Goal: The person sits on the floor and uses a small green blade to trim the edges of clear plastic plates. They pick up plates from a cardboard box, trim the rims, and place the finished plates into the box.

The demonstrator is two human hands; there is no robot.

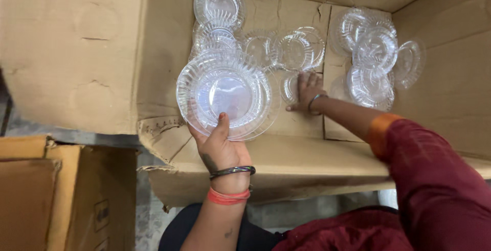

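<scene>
While your left hand [220,149] grips a stack of clear plates [225,95], your right hand [307,92] reaches into the cardboard box [307,149].
Right fingers [303,81] lie spread open on a loose plate [291,86].

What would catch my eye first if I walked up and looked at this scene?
Clear ribbed plastic plates: the left hand holds up a stack in the middle. The right hand reaches down onto a loose plate on the floor of the big cardboard box. More plates lie scattered at the right.
</scene>
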